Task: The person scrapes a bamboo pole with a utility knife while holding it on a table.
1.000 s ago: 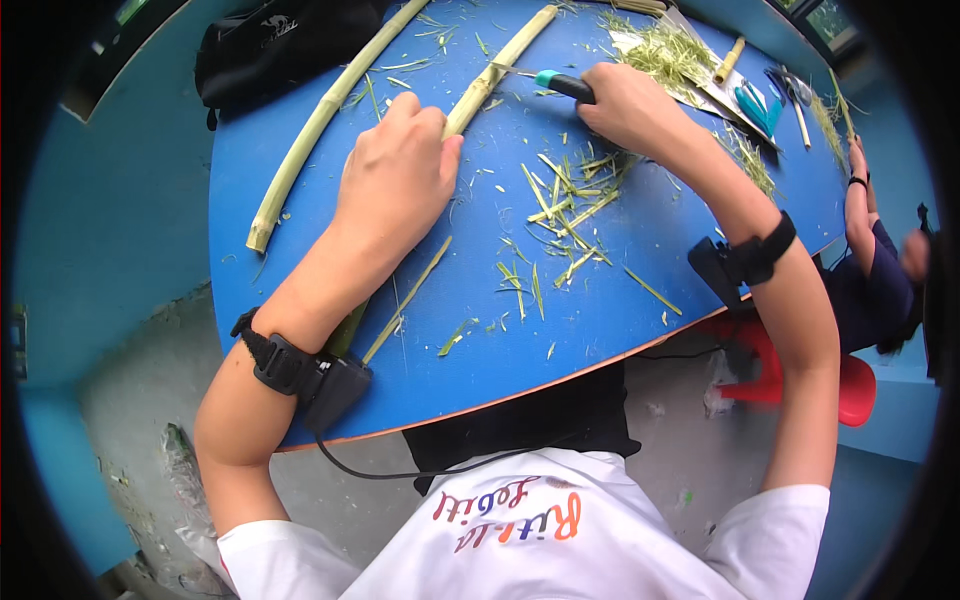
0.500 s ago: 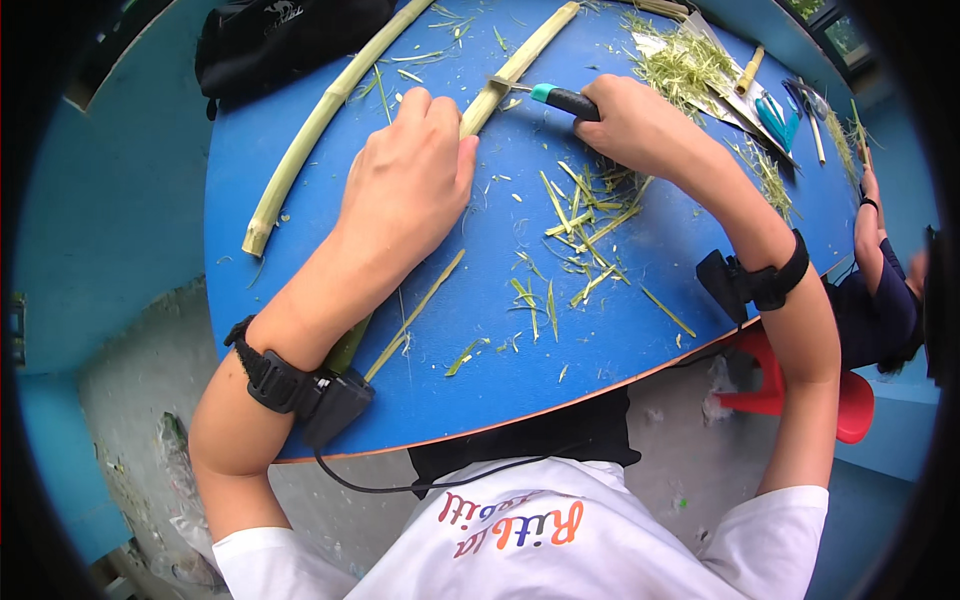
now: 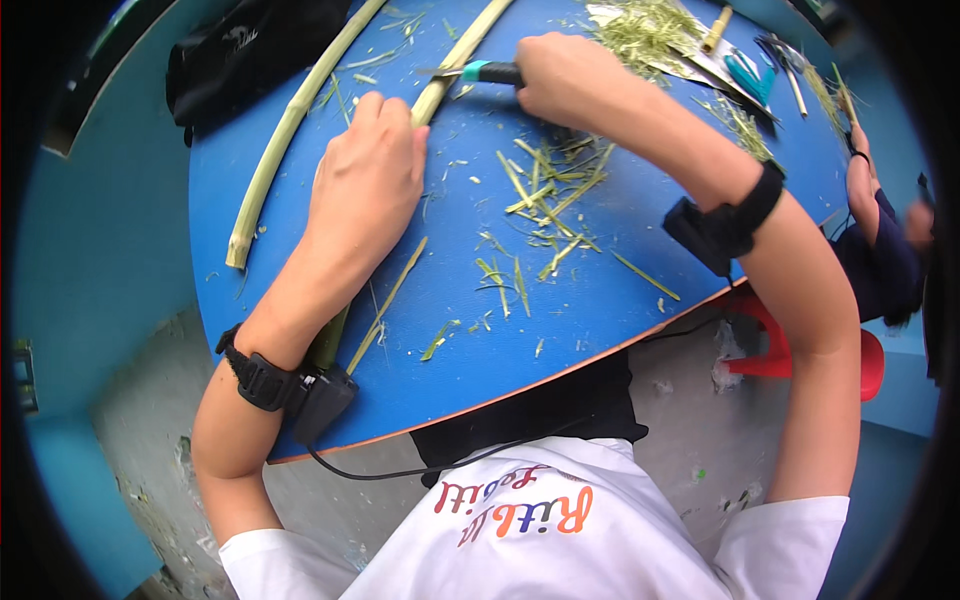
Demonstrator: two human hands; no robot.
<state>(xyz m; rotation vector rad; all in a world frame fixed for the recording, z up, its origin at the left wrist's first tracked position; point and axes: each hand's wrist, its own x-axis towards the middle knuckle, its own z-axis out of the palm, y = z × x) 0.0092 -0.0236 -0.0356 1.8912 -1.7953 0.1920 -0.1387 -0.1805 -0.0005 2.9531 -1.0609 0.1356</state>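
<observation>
A long pale green cane-like stalk (image 3: 466,44) lies slanting over the blue table. My left hand (image 3: 366,190) is closed round it, back of the hand upward, hiding its middle. A darker green end of a stalk (image 3: 328,338) shows under my left forearm. My right hand (image 3: 570,82) grips the black and teal handle of a knife (image 3: 494,72). Its blade lies across the stalk just beyond my left fingers, touching it. A second pale stalk (image 3: 284,138) rests to the left of my left hand. Green peel strips (image 3: 548,195) are scattered below my right hand.
A black bag (image 3: 250,62) sits at the far left of the blue table (image 3: 470,370). Fine shavings (image 3: 645,38), a short stalk piece (image 3: 716,30) and a teal-handled tool (image 3: 750,76) lie at the far right. Another person's arm (image 3: 862,190) reaches in there, near a red stool (image 3: 800,365).
The whole view has shifted, so the table's things appear farther left. My right hand has moved slightly left with the knife, still at the stalk. My left hand keeps its grip.
</observation>
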